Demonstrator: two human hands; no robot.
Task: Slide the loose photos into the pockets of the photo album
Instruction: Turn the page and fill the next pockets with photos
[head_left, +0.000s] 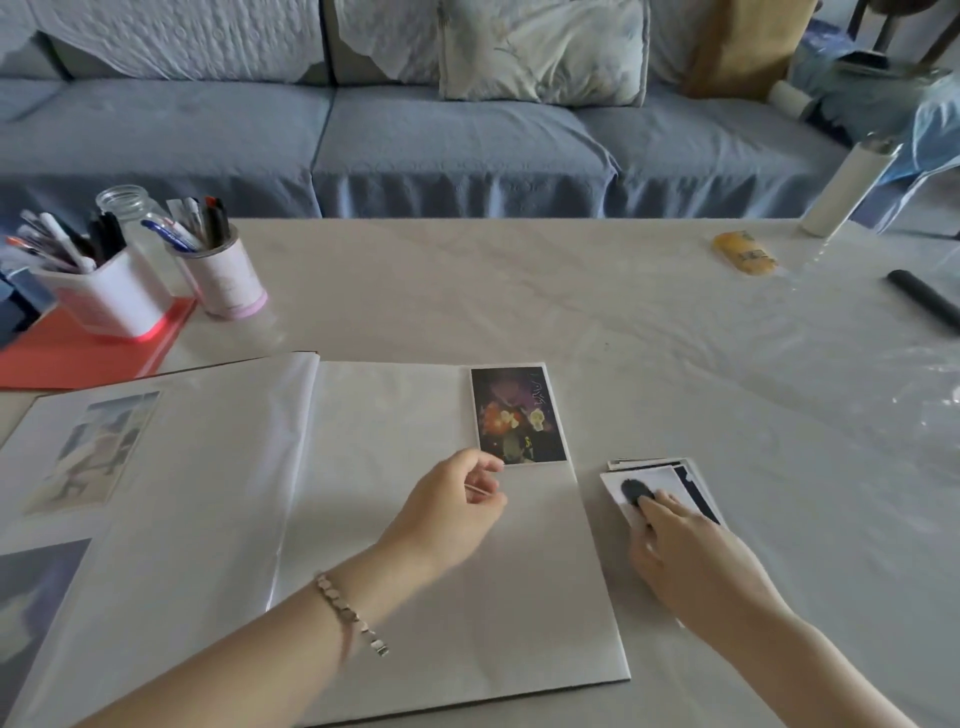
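An open photo album (395, 597) lies flat on the table in front of me. A dark photo with orange and yellow flowers (517, 414) sits at the top right corner of its right page. My left hand (454, 512) hovers just below that photo, fingers curled, with a thin edge of clear film or paper between thumb and forefinger. To the right of the album lies a small stack of loose photos (660, 486). My right hand (685, 551) rests on the stack, fingertips pressing the top photo. Two faded photos (93, 452) show under film on the left page.
Two pen holders (124, 296) and a glass jar (130, 208) stand on a red folder (78, 353) at the far left. A yellow packet (745, 252), a white tube (844, 189) and a black stick (924, 301) lie at the far right. A blue sofa (441, 140) stands beyond the table.
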